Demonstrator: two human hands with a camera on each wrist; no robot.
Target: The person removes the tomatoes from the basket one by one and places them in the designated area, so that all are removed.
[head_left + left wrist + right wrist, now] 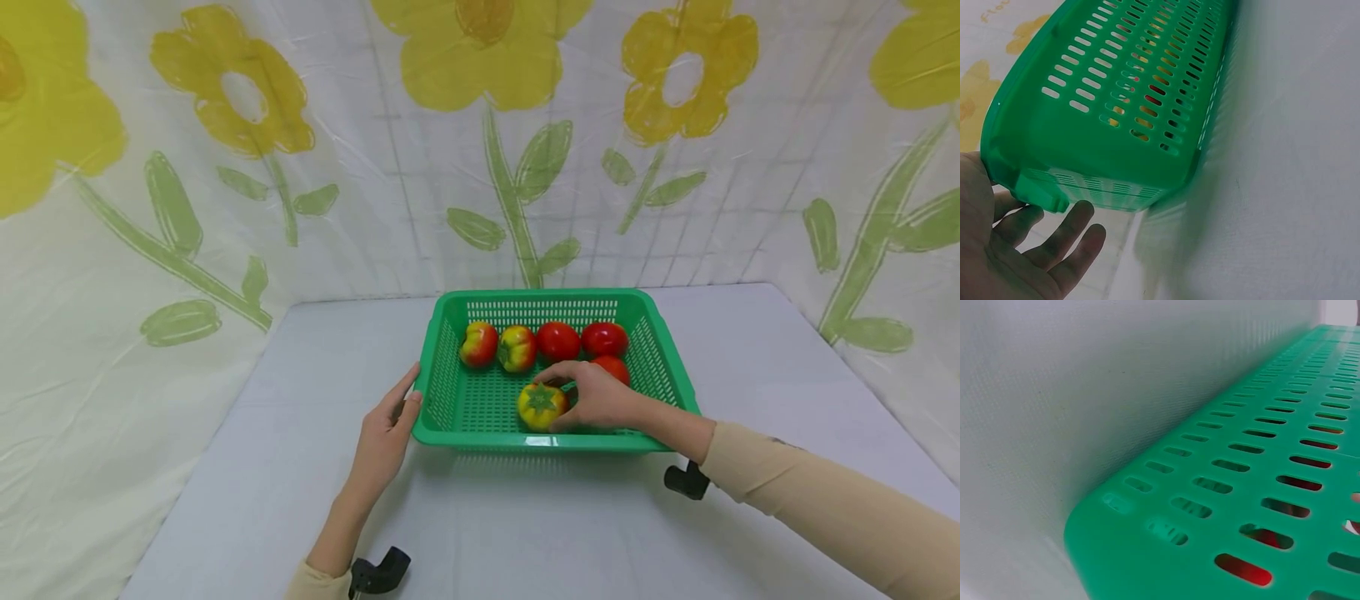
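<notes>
A green plastic basket [480, 439] with slotted walls stands on the table. My left hand [384, 442] holds its left rim, thumb on top; in the left wrist view the fingers [1079, 219] lie curled below the rim. Inside the basket, my right hand [600, 396] grips a yellow tomato-like fruit [542, 407] with a leafy green top, near the front wall. Whether the fruit touches the basket floor I cannot tell. In the right wrist view the basket's slotted wall [1222, 481] hides that hand.
Along the basket's back lie two red-and-yellow lobed fruits [517, 348] and two smooth red tomatoes [558, 341]. Another red tomato [612, 367] is partly hidden behind my right hand. A white table [525, 533] lies below, with a flower-printed curtain [360, 225] behind and at both sides.
</notes>
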